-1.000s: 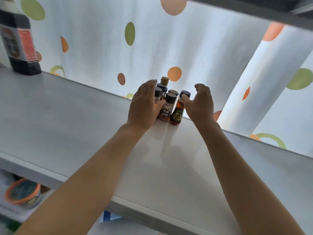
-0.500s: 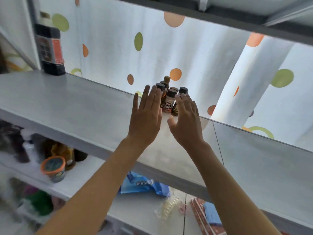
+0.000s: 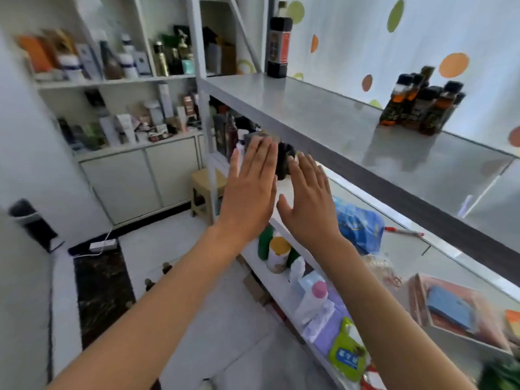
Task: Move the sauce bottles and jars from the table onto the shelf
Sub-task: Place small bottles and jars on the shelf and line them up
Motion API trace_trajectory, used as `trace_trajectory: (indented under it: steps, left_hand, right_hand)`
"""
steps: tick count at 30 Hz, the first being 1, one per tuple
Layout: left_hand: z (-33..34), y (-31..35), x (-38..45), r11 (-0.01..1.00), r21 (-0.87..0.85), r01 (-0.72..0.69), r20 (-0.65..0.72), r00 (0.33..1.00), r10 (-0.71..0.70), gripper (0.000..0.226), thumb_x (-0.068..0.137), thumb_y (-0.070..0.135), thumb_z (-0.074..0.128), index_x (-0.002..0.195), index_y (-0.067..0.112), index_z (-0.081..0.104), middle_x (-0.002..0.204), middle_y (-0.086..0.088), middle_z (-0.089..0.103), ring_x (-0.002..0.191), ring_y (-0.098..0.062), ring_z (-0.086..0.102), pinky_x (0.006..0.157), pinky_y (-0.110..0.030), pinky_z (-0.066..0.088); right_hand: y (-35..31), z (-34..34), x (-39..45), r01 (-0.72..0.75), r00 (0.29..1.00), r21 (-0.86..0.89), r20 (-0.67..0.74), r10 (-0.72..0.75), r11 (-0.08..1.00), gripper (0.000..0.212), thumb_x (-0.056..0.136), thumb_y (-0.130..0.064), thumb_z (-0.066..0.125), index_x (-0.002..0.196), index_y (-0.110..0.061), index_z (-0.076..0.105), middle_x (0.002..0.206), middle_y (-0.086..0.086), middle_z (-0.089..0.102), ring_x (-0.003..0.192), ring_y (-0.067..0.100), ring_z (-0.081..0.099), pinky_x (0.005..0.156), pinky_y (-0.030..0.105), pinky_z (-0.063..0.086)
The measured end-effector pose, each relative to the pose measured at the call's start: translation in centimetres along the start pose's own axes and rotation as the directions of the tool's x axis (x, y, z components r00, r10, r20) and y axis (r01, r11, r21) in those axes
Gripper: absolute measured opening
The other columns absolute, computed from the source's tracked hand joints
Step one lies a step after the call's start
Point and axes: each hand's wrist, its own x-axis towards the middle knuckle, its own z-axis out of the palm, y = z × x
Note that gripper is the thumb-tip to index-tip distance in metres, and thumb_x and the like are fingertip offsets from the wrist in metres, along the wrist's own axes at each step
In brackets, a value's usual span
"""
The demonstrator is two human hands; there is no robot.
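Hands empty, one batch shelved.
Left hand [image 3: 247, 190] and right hand [image 3: 309, 198]: fingers straight, holding nothing, in the air below the shelf's [image 3: 323, 116] front edge. Tall dark bottle [image 3: 279, 47] at its far left corner; small sauce bottles [image 3: 422, 105] clustered along the back edge. Table out of view; what is left, cannot tell.

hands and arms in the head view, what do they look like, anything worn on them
Two bare forearms with no sleeves in sight. The left hand and right hand wear no gloves, and no rings, watch or bracelet show. The fingers look slightly blurred, nails short and unpainted.
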Motion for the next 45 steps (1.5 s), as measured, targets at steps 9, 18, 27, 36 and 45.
trace_trajectory:
  steps: [9,18,27,36,45]
  left_hand:
    - [-9.4,-7.4,-15.8,0.933,0.229,0.277,-0.011,0.959,-0.282,0.056,0.099,0.017,0.037,0.151,0.002,0.022,0.158,-0.014,0.023,0.148,-0.030,0.015,0.117,-0.054,0.019]
    - [-18.9,-15.5,-33.7,0.748,0.312,0.585,-0.102,0.804,-0.586,0.061,0.094,0.010,0.052,0.149,0.002,0.027,0.156,-0.014,0.028,0.147,-0.029,0.018,0.117,-0.054,0.021]
    - [-30.8,-21.7,-55.6,0.413,0.353,0.840,-0.171,0.492,-0.854,0.057,0.101,0.016,0.037,0.153,0.007,0.015,0.161,-0.009,0.014,0.150,-0.024,0.002,0.120,-0.048,0.006]
    - [-36.4,-26.6,-72.1,0.162,0.209,0.964,-0.215,0.207,-0.954,0.051,0.096,0.008,0.044,0.146,0.005,0.034,0.156,-0.011,0.028,0.148,-0.026,0.016,0.119,-0.045,0.015]
    - [-39.2,-33.5,-77.2,-0.053,-0.089,0.995,-0.164,-0.067,-0.984,0.036,0.095,0.012,0.048,0.131,0.010,0.050,0.139,-0.006,0.047,0.113,-0.029,0.056,0.091,-0.040,0.046]
  right_hand:
    - [-15.7,5.4,-5.6,0.204,0.964,0.238,0.122,-0.238,0.950,0.062,0.093,-0.021,0.060,0.149,-0.009,0.035,0.157,0.015,0.031,0.149,0.027,0.019,0.121,0.035,0.004]
    - [-34.1,9.9,-13.8,0.372,0.833,0.443,0.228,-0.504,0.816,0.062,0.089,-0.013,0.059,0.146,-0.004,0.038,0.154,0.018,0.034,0.147,0.031,0.024,0.122,0.036,0.009]
    - [-54.8,13.1,-27.5,0.425,0.645,0.598,0.326,-0.691,0.679,0.061,0.084,-0.013,0.064,0.141,-0.004,0.045,0.148,0.018,0.042,0.141,0.033,0.033,0.118,0.037,0.019]
    - [-69.5,17.6,-37.5,0.402,0.428,0.672,0.463,-0.776,0.622,0.059,0.083,-0.008,0.063,0.139,-0.002,0.045,0.143,0.016,0.045,0.137,0.032,0.037,0.117,0.033,0.022]
    - [-76.8,24.1,-38.4,0.236,0.338,0.694,0.597,-0.727,0.680,0.060,0.091,-0.008,0.058,0.147,-0.008,0.038,0.149,0.011,0.042,0.139,0.026,0.036,0.115,0.037,0.031]
